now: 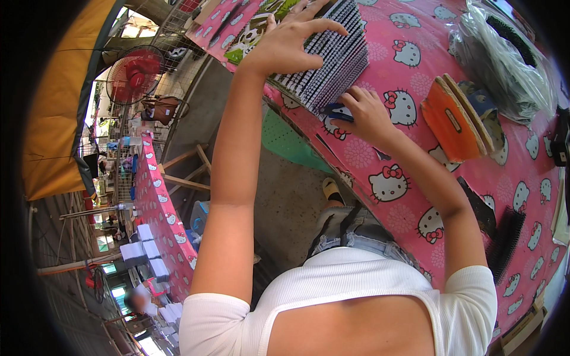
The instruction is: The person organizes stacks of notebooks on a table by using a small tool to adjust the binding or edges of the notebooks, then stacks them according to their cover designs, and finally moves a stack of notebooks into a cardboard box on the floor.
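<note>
A stack of spiral-bound notebooks [341, 56] stands at the table's near left edge, its bindings facing me. My left hand [285, 44] rests across the top, fingers spread, partly over a green cover with soccer balls [249, 37]. Close to the stack's lower corner, my right hand [368, 115] is closed around a small dark blue hand tool [337, 111]. Its tip points toward the bindings; the fingers hide much of it, so its exact kind cannot be made out.
On the pink patterned table [389, 204] are an orange-faced block [451, 121], a clear plastic bag [499, 65] and black comb-like strips [507, 243]. A green perforated plastic thing [288, 139] is below the edge. Farther left, paper stacks [145, 252] sit on another table, near a person [139, 299].
</note>
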`<action>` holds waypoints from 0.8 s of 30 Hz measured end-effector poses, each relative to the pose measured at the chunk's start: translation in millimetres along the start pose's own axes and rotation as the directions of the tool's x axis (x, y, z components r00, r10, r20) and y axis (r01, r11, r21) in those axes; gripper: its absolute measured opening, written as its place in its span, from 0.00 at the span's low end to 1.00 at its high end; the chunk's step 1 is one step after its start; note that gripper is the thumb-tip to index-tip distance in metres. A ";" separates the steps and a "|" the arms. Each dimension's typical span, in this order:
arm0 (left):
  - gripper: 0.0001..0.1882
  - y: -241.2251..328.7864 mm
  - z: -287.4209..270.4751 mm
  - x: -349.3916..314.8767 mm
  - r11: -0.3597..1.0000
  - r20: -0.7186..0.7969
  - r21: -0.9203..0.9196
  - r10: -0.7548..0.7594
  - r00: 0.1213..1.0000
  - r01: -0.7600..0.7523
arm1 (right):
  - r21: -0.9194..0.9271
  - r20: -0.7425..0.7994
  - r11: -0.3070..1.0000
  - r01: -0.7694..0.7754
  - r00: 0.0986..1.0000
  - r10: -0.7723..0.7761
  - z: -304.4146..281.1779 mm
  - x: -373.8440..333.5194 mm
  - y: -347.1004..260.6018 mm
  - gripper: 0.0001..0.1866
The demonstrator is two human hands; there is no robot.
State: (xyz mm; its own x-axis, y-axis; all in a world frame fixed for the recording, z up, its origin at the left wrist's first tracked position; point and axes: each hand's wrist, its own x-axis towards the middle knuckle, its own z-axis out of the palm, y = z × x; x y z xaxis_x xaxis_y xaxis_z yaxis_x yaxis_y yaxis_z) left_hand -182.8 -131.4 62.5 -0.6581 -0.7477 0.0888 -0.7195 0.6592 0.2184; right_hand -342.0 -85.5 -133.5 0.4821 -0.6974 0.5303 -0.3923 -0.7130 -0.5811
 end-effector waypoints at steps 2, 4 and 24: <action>0.30 0.9 0.8 0.3 0.999 0.003 -0.034 -0.017 1.000 0.017 | 0.195 0.186 0.956 -0.221 0.965 0.185 -3.1 4.6 0.2 0.20; 0.30 0.9 -0.3 -1.0 0.998 0.014 -0.055 -0.028 1.000 0.028 | 0.372 0.488 0.744 -0.555 0.799 0.351 -13.9 15.6 4.2 0.20; 0.30 -0.9 0.7 -2.1 1.000 -0.006 -0.024 -0.019 1.000 0.019 | -0.070 0.111 0.997 -0.010 0.994 0.018 -17.0 1.0 3.8 0.21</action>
State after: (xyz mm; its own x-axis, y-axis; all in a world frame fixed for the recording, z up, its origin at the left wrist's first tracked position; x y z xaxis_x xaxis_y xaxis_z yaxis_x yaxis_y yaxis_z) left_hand -181.0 -130.4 61.5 -0.6429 -0.7606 0.0903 -0.7264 0.6428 0.2432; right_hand -356.4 -90.0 -124.7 0.5591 -0.6976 0.4480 -0.4511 -0.7094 -0.5416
